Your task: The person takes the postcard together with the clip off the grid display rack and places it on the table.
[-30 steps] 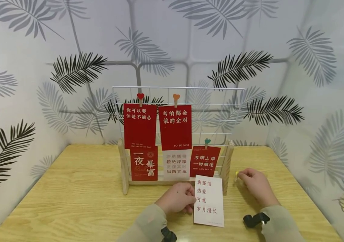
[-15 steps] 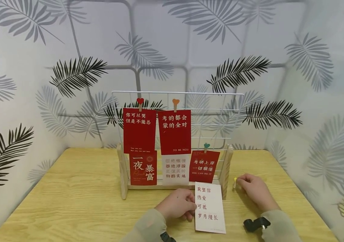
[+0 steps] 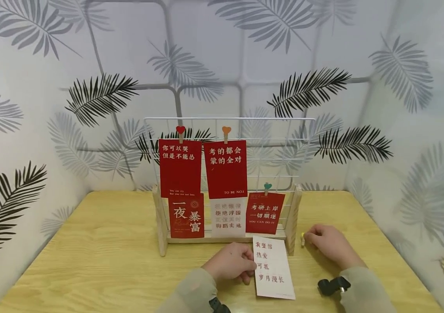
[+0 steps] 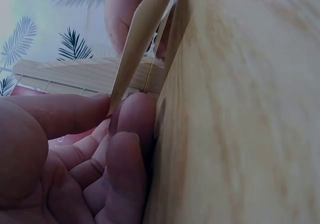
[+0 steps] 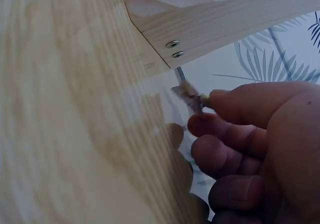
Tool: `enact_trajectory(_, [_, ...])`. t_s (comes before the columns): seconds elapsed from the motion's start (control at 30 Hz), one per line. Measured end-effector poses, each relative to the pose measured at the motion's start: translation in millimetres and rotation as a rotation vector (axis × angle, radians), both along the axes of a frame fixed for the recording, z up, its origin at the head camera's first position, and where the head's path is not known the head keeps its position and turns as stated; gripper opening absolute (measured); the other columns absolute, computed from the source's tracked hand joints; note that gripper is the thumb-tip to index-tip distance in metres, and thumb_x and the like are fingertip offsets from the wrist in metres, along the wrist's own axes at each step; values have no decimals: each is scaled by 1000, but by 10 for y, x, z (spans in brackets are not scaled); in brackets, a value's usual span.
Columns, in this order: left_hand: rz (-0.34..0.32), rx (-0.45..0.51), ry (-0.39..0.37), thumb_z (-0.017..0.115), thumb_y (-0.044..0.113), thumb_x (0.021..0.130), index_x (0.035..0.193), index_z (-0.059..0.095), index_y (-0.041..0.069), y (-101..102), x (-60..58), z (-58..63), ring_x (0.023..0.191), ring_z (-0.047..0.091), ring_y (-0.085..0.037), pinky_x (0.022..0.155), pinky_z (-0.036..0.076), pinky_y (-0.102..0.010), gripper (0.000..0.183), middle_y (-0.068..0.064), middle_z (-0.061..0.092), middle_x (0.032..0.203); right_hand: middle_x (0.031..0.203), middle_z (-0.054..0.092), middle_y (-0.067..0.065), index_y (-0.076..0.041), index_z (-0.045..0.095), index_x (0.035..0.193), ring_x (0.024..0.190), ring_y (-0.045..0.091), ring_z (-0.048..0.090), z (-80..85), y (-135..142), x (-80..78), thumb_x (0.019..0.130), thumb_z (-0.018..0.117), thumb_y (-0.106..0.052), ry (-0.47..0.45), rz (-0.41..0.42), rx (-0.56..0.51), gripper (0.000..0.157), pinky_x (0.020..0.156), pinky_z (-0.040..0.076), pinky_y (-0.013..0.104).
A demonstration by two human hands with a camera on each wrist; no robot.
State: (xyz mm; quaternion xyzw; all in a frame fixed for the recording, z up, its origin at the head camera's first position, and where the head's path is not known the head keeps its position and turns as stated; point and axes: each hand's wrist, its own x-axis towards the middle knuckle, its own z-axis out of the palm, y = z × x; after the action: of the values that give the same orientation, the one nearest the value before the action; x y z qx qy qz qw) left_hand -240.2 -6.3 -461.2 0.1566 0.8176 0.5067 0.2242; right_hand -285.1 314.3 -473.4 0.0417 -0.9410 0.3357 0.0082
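Observation:
My left hand [image 3: 233,263] pinches the left edge of a white card [image 3: 273,271] with red writing, low in front of the rack's right end. In the left wrist view, thumb and fingertips grip the card [image 4: 139,41] by its edge, close to the table. Right of the rack, my right hand [image 3: 332,244] holds a small wooden clothespin [image 3: 303,240] with a yellow end. The right wrist view shows this clothespin [image 5: 190,97], somewhat blurred, between thumb and forefinger, beside the rack's wooden foot.
A white wire rack [image 3: 294,219] on wooden legs stands behind the hands. Several red cards, such as a large one [image 3: 180,174], and a pale card [image 3: 227,218] hang on it. Red, orange and teal [image 3: 267,187] heart clips show. Patterned wall covering encloses the wooden table [image 3: 101,252].
The head view has tilted slightly upward, shifting the scene down. The left hand and white card have moved a little to the right. Both hands keep their holds.

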Motion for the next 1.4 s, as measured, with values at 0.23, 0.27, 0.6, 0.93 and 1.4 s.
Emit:
enact_trajectory(0.23, [2,-21,17,71,11,94,86,62,10,-2,21,-54,58,67,-19,55,53,-30,12,-6,67,75,75,60,-2,-17,66,80,73,18,53,-75,-12,25,94,66,-28,-1,5,39,18,67,40,34])
enact_trajectory(0.27, [2,-21,22,72,12,94,86,63,10,-2,16,-44,58,67,-19,55,53,-30,12,-6,67,75,74,60,-2,-17,65,79,73,18,53,-56,-15,21,94,66,-28,-2,-2,43,19,67,40,34])
enact_trajectory(0.6, [-4,-57,52,73,15,93,85,63,10,26,11,15,58,67,-19,55,52,-30,14,-5,66,74,75,59,-2,-15,65,80,73,18,52,90,-24,49,95,66,-29,4,-6,94,21,65,39,35])
enact_trajectory(0.93, [-1,-91,54,74,19,93,84,63,12,20,29,26,58,66,-19,56,48,-30,16,-6,67,65,73,59,0,-13,66,84,72,19,52,75,-23,37,95,67,-33,-25,-31,92,23,65,39,35])
enact_trajectory(1.4, [-5,-53,58,71,25,96,86,64,14,9,34,34,58,66,-20,53,53,-33,17,-7,67,68,73,59,1,-12,66,88,71,19,53,80,-32,46,99,62,-34,-26,-41,70,26,66,40,35])
